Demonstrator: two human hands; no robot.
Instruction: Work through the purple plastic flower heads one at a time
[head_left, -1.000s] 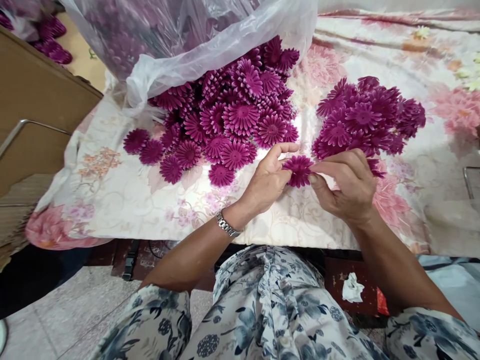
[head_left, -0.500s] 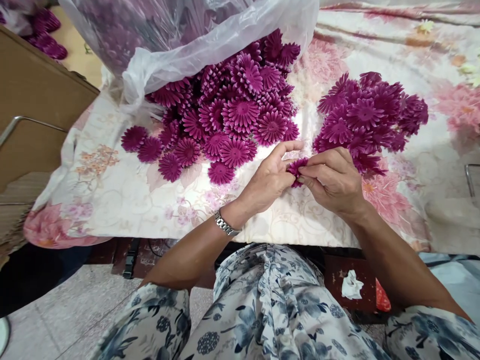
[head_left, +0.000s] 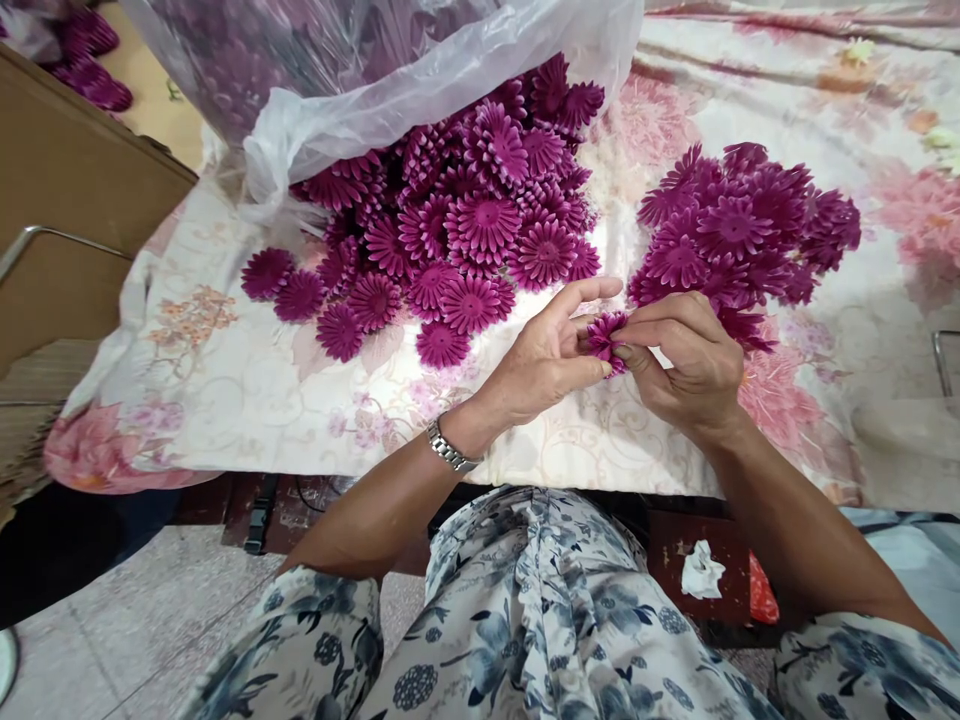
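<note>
Between my two hands is a small purple artificial flower (head_left: 604, 338), held above the front part of the cloth. My left hand (head_left: 551, 350) grips its left side with thumb and fingers, the index finger stretched out above it. A metal-band watch (head_left: 450, 447) sits on that wrist. My right hand (head_left: 679, 360) pinches the flower's right side between thumb and fingertips. Left of my hands lies a large heap of purple flower heads (head_left: 482, 225), spilling from a clear plastic bag (head_left: 330, 120). Another pile of purple flowers (head_left: 731, 230) lies just beyond my right hand.
A floral tablecloth (head_left: 247, 420) covers the table. At the left stands a cardboard box (head_left: 67, 180) with a metal handle. Below the table edge, a crumpled white tissue (head_left: 703, 570) lies beside a red wrapper (head_left: 762, 590). More purple flowers (head_left: 90, 60) show at the far left.
Both hands have shifted slightly right with the flower. My left thumb has straightened along its lower edge, and the flower now looks turned and its petals more gathered.
</note>
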